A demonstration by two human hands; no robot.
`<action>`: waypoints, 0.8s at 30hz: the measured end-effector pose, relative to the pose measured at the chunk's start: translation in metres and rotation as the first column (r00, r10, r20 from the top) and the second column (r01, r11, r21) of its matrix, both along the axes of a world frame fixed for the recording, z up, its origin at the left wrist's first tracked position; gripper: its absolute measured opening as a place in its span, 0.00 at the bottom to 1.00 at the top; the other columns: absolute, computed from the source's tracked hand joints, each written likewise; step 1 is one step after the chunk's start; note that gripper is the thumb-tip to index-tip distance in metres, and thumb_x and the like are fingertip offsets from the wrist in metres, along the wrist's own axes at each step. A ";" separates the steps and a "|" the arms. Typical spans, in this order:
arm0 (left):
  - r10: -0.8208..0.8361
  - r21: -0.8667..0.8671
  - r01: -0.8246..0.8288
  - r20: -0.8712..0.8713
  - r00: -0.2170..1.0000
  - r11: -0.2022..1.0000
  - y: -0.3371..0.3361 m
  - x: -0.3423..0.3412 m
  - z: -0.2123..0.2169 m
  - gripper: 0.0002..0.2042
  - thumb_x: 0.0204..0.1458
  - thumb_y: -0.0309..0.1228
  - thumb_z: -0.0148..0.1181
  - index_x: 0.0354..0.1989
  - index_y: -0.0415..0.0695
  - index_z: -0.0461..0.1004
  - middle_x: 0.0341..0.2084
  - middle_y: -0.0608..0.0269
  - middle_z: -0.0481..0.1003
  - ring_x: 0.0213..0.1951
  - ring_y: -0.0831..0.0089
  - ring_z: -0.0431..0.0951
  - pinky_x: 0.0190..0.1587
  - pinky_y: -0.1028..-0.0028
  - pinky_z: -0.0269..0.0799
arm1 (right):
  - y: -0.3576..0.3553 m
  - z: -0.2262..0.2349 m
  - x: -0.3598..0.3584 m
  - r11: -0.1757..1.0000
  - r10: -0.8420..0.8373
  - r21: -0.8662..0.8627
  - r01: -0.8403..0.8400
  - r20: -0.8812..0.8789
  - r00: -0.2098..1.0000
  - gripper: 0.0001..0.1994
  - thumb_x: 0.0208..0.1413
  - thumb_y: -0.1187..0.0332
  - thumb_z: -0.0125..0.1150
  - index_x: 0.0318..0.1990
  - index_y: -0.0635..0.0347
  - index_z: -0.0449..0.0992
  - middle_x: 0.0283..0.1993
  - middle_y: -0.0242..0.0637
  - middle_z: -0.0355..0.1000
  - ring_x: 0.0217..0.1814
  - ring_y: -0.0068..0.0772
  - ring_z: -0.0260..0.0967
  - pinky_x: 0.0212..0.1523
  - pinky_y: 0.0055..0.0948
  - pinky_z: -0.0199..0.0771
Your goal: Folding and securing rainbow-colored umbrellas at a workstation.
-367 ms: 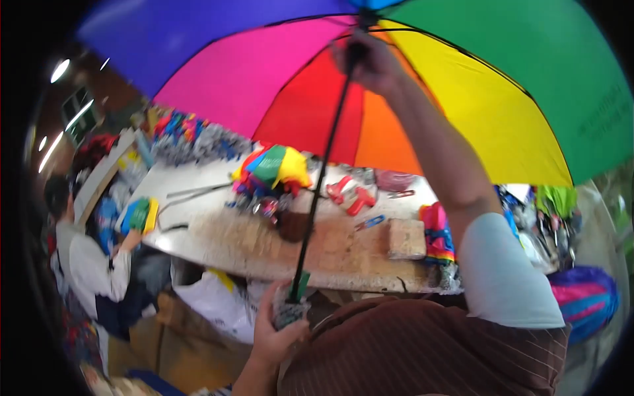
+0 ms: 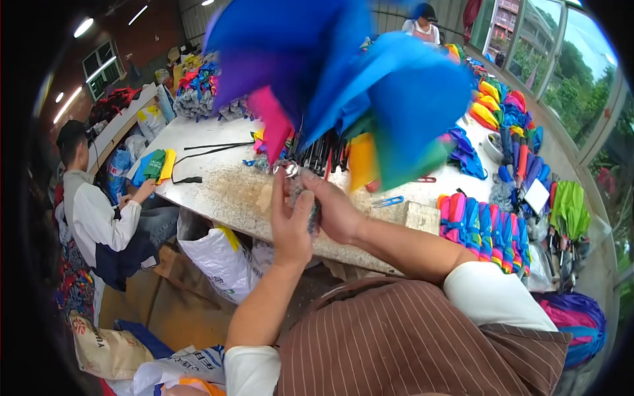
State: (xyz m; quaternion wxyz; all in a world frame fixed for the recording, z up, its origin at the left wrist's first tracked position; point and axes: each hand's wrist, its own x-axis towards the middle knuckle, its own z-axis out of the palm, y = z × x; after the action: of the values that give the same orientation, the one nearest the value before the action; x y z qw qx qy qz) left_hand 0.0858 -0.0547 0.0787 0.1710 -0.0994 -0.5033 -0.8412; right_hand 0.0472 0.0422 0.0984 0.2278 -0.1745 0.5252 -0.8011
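A multicoloured umbrella [image 2: 416, 99] hangs half folded in front of me, its blue, purple, pink, yellow and green panels smeared by motion. Its shaft and ribs are partly hidden by the loose cloth. My left hand [image 2: 290, 228] is wrapped round the plastic-covered handle, close to a shiny round end [image 2: 288, 169]. From the other side my right hand [image 2: 333, 208] closes on the same handle, its fingers against the left ones. Below the cloth, several black umbrella shafts [image 2: 323, 155] lie on the worktable [image 2: 228, 198].
Folded rainbow umbrellas [image 2: 482, 228] stand in a row at the table's right, beside a wooden block [image 2: 421, 218] and blue clippers [image 2: 388, 201]. A co-worker [image 2: 99, 204] sits at the left holding coloured cloth; another person [image 2: 422, 26] is at the far side. White sacks [image 2: 214, 264] hang below the table edge.
The umbrella went from spread wide to half folded. My right hand came down from the top of the shaft to the handle, beside my left hand, which rose.
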 end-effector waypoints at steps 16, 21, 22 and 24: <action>-0.110 0.370 -0.030 0.352 0.930 0.928 -0.120 -0.021 -0.105 0.33 0.56 0.55 0.43 0.66 0.53 0.47 0.65 0.49 0.49 0.64 0.51 0.50 0.59 0.40 0.49 | 0.113 -0.044 -0.047 0.475 0.787 -0.828 -0.299 0.248 0.564 0.23 0.59 0.45 0.47 0.39 0.61 0.65 0.34 0.34 0.58 0.20 0.22 0.57 0.14 0.21 0.61; -0.120 0.229 0.016 0.444 0.888 0.973 -0.086 0.002 -0.133 0.31 0.57 0.51 0.46 0.65 0.49 0.50 0.63 0.49 0.53 0.63 0.54 0.55 0.59 0.46 0.55 | 0.078 -0.091 -0.009 0.383 0.915 -0.892 -0.242 0.330 0.232 0.27 0.57 0.41 0.46 0.40 0.62 0.66 0.34 0.37 0.59 0.19 0.25 0.58 0.12 0.23 0.62; -0.119 0.217 0.019 0.457 0.882 0.976 -0.078 -0.008 -0.129 0.31 0.57 0.50 0.46 0.65 0.49 0.50 0.63 0.49 0.53 0.62 0.54 0.55 0.59 0.46 0.55 | 0.074 -0.096 -0.003 0.480 0.874 -0.852 -0.211 0.443 0.201 0.27 0.57 0.40 0.45 0.38 0.61 0.67 0.35 0.39 0.60 0.21 0.27 0.60 0.14 0.23 0.65; -0.118 0.190 0.029 0.478 0.870 0.981 -0.086 0.008 -0.128 0.30 0.57 0.50 0.46 0.65 0.49 0.51 0.63 0.49 0.53 0.62 0.54 0.55 0.59 0.47 0.55 | 0.069 -0.114 0.006 0.613 0.784 -0.716 -0.335 0.496 0.374 0.28 0.57 0.40 0.44 0.36 0.62 0.69 0.35 0.41 0.67 0.25 0.27 0.66 0.19 0.23 0.74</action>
State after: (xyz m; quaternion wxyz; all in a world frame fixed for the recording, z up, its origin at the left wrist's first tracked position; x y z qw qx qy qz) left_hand 0.0942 -0.1408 -0.0491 0.0145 0.1119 -0.4495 -0.8861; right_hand 0.0535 0.1109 -0.0155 0.6456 -0.0368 0.0451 -0.7615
